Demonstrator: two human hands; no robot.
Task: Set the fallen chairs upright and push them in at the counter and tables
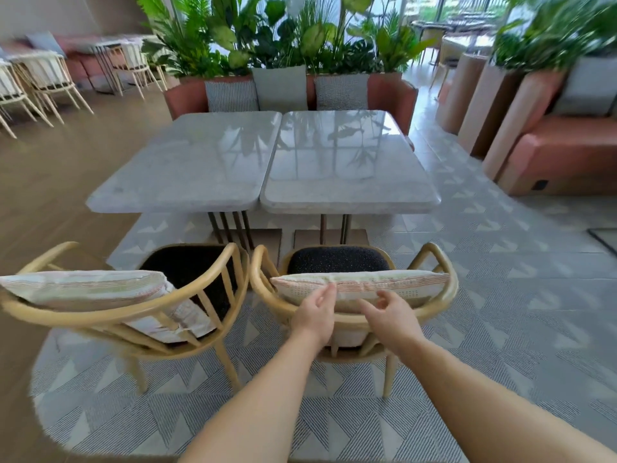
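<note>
Two light wooden chairs with dark seats stand upright in front of two marble tables (350,195) set side by side. The right chair (444,262) faces the table, with a striped cushion (400,282) leaning on its backrest. My left hand (315,314) and my right hand (390,315) hover with relaxed fingers just over the curved back rail, at the cushion's lower edge. Neither hand grips anything. The left chair (213,279) stands turned slightly to the right, and it carries its own striped cushion (83,289). Both chairs sit a short way back from the table edge.
A terracotta sofa (390,95) with grey pillows and a planter of green plants (283,38) stand behind the tables. More pale chairs (46,81) line the far left. Another sofa (561,152) and tall planters stand at right. A patterned rug covers the floor.
</note>
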